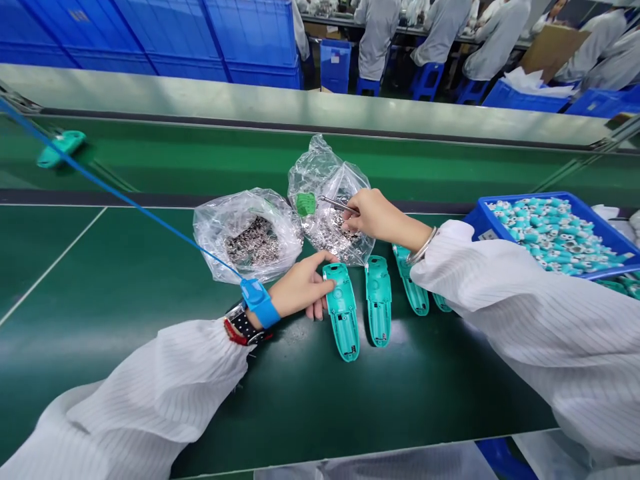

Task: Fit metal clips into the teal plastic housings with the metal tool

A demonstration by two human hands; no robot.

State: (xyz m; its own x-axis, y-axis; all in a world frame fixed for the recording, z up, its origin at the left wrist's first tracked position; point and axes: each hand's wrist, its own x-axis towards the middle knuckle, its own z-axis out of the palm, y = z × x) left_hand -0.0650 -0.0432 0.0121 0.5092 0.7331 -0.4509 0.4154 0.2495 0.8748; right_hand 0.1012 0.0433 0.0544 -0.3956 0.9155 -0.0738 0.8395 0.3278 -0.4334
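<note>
My left hand (304,287) is closed on the upper end of a teal plastic housing half (344,317), thumb on its inner side. The housing lies on the green table with its hollow side up. Metal tweezers (338,205) are pinched in my right hand (374,215), which is over the right-hand clear bag (320,170) of small shiny metal parts. A green label (305,203) shows on this bag. Beside it, another clear bag (213,230) holds darker small metal parts. More teal housings (379,303) lie to the right, some partly hidden by my right arm.
A blue bin (530,193) of small teal-and-white parts stands on the right. Behind the bags runs a green conveyor belt (200,160) carrying a teal piece (61,149) at left. A blue cord (135,203) stretches from my left wristband. Blue crates (250,33) and seated people are beyond.
</note>
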